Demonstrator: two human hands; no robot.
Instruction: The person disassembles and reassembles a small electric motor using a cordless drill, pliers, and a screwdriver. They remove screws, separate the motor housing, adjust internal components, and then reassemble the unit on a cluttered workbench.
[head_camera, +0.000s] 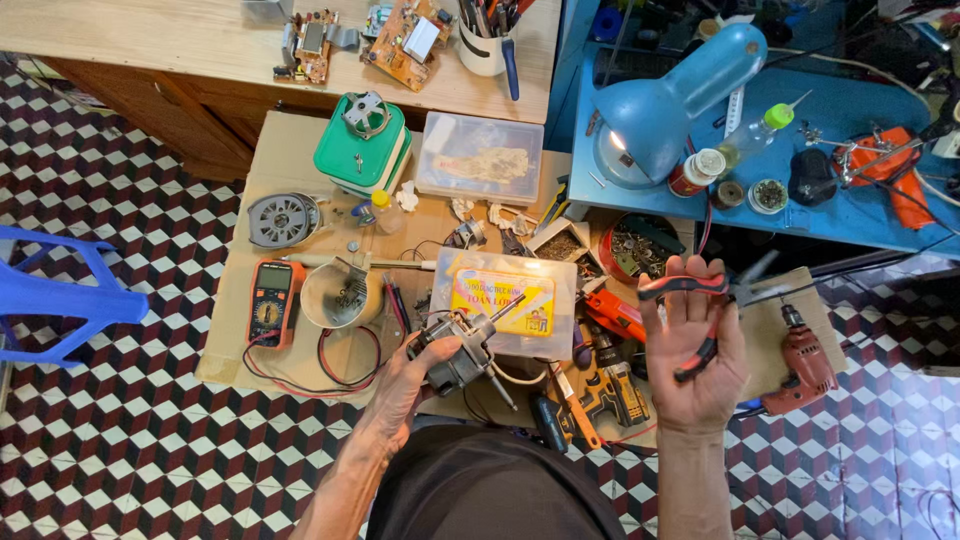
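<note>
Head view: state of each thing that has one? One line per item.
Left hand: gripping small electric motor, shaft pointing up-right.
Right hand: palm up, holding red-handled pliers, handles spread.
Desk lamp: on, head turned down.
Multimeter: lying flat, leads attached; display unreadable.
Clear plastic box: lid closed.
Red drill: lying on its side.

A yellow-labelled clear packet (505, 300) lies beside an orange multimeter's screen (274, 279).
</note>
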